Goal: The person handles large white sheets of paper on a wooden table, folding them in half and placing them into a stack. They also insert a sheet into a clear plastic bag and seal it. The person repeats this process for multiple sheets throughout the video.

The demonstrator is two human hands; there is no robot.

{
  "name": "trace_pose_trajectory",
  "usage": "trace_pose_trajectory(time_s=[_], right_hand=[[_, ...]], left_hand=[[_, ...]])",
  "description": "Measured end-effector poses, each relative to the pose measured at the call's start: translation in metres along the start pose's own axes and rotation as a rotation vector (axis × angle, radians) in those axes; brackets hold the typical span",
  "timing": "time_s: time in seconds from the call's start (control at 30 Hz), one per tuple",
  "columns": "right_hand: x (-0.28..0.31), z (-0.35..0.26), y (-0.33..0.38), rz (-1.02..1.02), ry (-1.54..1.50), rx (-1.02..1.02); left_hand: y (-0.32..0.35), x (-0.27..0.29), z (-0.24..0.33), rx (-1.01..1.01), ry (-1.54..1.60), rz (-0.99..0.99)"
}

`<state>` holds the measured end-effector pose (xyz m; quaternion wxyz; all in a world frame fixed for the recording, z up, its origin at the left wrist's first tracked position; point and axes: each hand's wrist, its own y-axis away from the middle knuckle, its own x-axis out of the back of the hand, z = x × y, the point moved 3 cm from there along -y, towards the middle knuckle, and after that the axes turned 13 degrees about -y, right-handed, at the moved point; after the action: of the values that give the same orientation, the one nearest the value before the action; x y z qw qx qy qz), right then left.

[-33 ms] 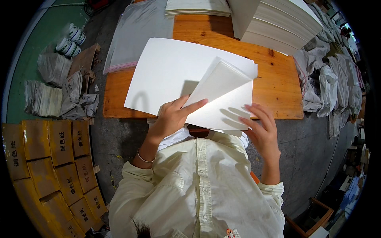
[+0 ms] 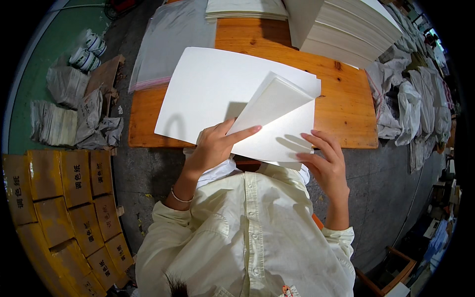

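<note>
A stack of large white paper sheets (image 2: 208,84) lies on the wooden table in front of me, its near edge reaching past the table edge. The near right corner of the upper sheets is turned back into a slanting flap (image 2: 272,101). My left hand (image 2: 215,143) is closed on the folded sheets at the near edge, its index finger stretched along the base of the flap. Beside the near right corner, my right hand (image 2: 325,161) has its fingers apart, the tips over the paper's edge and throwing shadows on it. Whether those tips touch the paper, I cannot tell.
Clear plastic bags (image 2: 168,42) lie at the table's far left. A paper pile (image 2: 247,9) and a tall block of boards (image 2: 354,32) stand at the back. Cardboard boxes (image 2: 79,183) are stacked on the left, and plastic-wrapped bundles (image 2: 410,104) crowd the right.
My right fingers have shifted slightly, the thumb a little to the left. My left index fingertip has slid slightly right. The paper flap looks almost unchanged.
</note>
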<state>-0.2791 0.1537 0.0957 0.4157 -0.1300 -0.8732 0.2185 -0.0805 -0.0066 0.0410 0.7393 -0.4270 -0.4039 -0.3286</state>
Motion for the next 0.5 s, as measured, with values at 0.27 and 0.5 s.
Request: trace_pose_trajectory(time_s=[0.27,0.5], right_hand=[[-0.005,0.013,0.008,0.064,-0.008,0.043],[-0.018,0.011,0.012,0.169,-0.150,-0.143]], left_hand=[[-0.010,0.008,0.012,-0.104,0.160,0.006],[0.002,-0.009,0.001,0.043,0.074,0.257]])
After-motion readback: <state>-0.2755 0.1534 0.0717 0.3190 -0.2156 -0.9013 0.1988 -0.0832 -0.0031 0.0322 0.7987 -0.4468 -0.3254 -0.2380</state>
